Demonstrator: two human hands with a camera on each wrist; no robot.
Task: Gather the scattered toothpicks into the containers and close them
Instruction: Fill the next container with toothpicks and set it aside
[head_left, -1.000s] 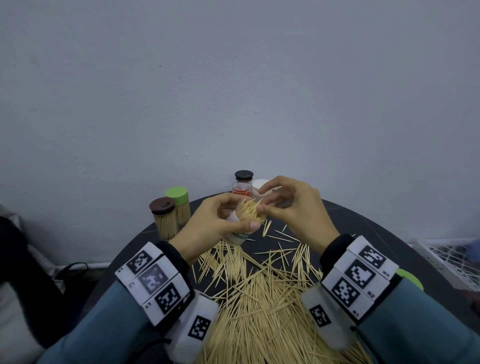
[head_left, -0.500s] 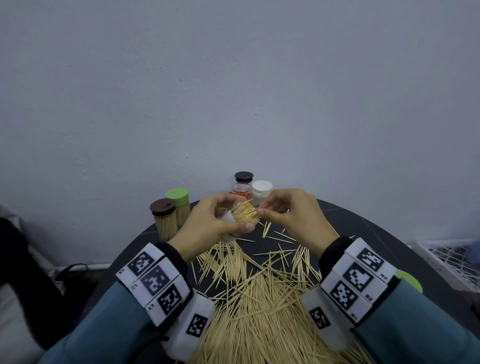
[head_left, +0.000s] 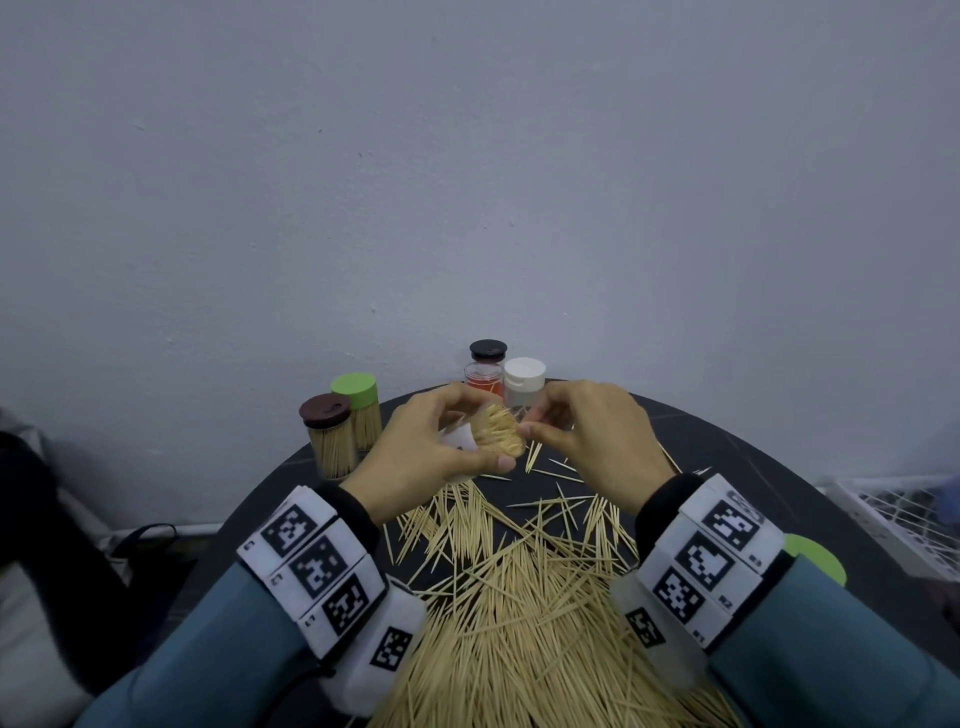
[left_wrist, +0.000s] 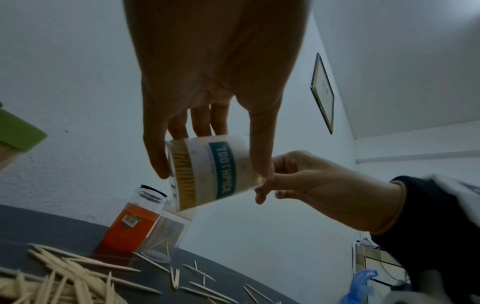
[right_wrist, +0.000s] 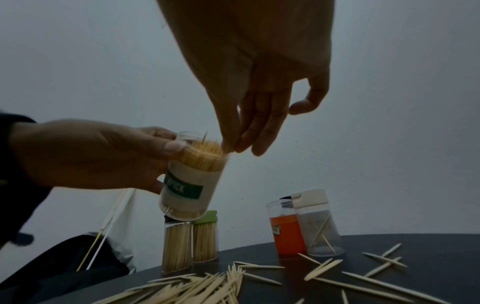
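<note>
my left hand (head_left: 421, 447) has its grip wrapped around the toothpick jar (right_wrist: 192, 181), thumb on one side and fingers on the other, and holds it up off the tabletop (head_left: 727, 457), tipped a little. the jar is packed almost to the top, and one toothpick sticks up above the rest. my right hand (head_left: 587, 436) is at the jar's open mouth, fingertips (right_wrist: 233, 144) pinched together on the sticks at the rim. i cannot tell if they hold a toothpick or just push the sticks down.

the jar is so full that if i push too hard, sticks could pop out and fall. if i tip it more, they could slide out too. the one sticking up could stop a lid from closing.

a big pile of loose toothpicks (head_left: 519, 597) lies on the tabletop under my wrists. behind it stand two full closed jars, brown lid (head_left: 325, 411) and green lid (head_left: 354, 387), an orange jar (head_left: 484, 384), and a white-lid jar (right_wrist: 319, 224) with only a few sticks. my sleeves could sweep loose sticks off the edge.
</note>
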